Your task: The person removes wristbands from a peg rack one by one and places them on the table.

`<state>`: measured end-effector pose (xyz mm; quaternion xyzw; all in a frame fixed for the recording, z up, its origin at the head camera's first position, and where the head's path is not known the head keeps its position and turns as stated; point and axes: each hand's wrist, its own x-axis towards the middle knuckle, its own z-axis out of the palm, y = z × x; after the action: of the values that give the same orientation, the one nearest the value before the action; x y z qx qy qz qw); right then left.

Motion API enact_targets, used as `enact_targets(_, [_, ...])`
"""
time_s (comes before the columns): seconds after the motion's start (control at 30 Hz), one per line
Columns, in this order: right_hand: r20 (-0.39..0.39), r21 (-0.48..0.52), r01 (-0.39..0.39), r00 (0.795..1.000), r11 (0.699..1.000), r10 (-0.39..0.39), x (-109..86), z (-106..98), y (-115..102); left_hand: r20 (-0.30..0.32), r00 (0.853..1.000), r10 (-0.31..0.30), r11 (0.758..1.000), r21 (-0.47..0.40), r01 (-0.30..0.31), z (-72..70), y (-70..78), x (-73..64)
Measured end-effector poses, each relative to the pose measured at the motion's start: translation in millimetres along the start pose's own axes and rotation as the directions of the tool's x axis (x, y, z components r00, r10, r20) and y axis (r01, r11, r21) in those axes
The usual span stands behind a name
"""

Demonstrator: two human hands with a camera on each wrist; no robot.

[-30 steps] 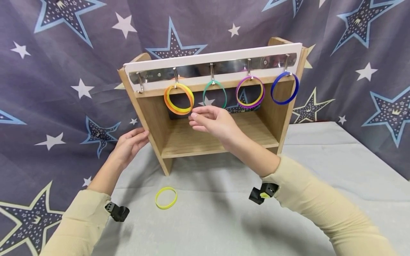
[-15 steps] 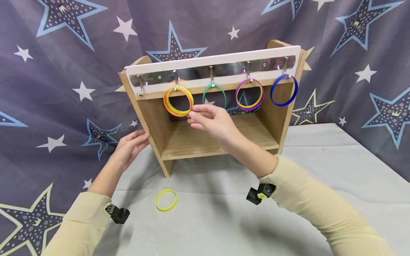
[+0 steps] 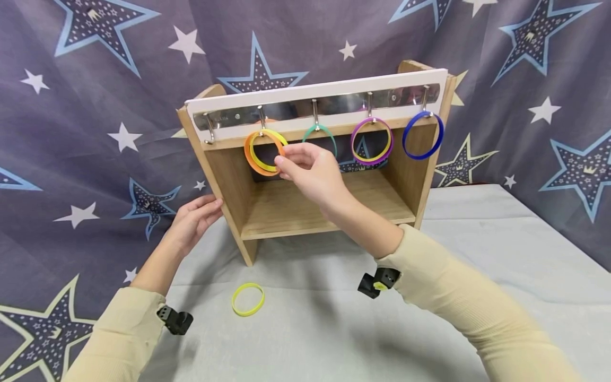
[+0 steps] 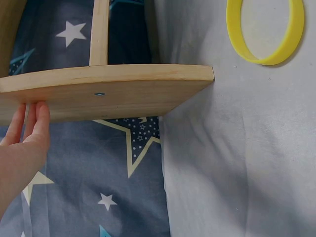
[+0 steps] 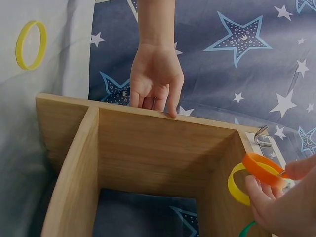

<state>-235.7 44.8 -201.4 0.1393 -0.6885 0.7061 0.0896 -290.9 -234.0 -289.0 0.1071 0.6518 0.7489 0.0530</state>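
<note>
My right hand pinches the orange silicone wristband at its right side, thumb in front and fingers behind. That band hangs from the second hook from the left, together with a yellow wristband. The hooks sit on a shiny metal rail along the front of a wooden shelf. My left hand rests its fingertips against the outer left side of the shelf, fingers fairly straight, as the left wrist view shows too. A loose yellow wristband lies on the cloth in front.
Further right on the rail hang a green wristband, a purple one paired with a yellow one, and a dark blue one. The leftmost hook carries no band. A star-patterned curtain stands behind the grey-clothed table.
My right hand has moved slightly up and left, and now pinches the orange wristband, drawing it apart from the yellow one on the hook. The left hand stays in place.
</note>
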Motion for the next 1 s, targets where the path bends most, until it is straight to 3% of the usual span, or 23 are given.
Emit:
enact_targets(0.17, [-0.061,-0.101,0.087,0.994,0.991,-0.093,3.3,4,-3,-0.004,1.000,-0.003,1.000,-0.007,0.003,-0.1,-0.6,-0.2])
enact_targets(0.33, [-0.071,-0.132,0.137,0.987,0.982,-0.147,4.8,7,-4,-0.007,1.000,-0.012,1.000,-0.024,0.012,-0.5,-1.8,-0.8])
enact_targets(0.77, [-0.086,0.088,0.152,0.986,0.984,-0.145,5.5,10,-10,-0.004,1.000,-0.005,1.000,-0.030,0.005,-0.7,-1.8,-0.2])
enact_targets(1.0, [-0.060,0.138,0.145,0.989,0.980,-0.138,2.7,9,-10,-0.007,1.000,-0.006,1.000,-0.027,0.005,0.8,0.1,0.7])
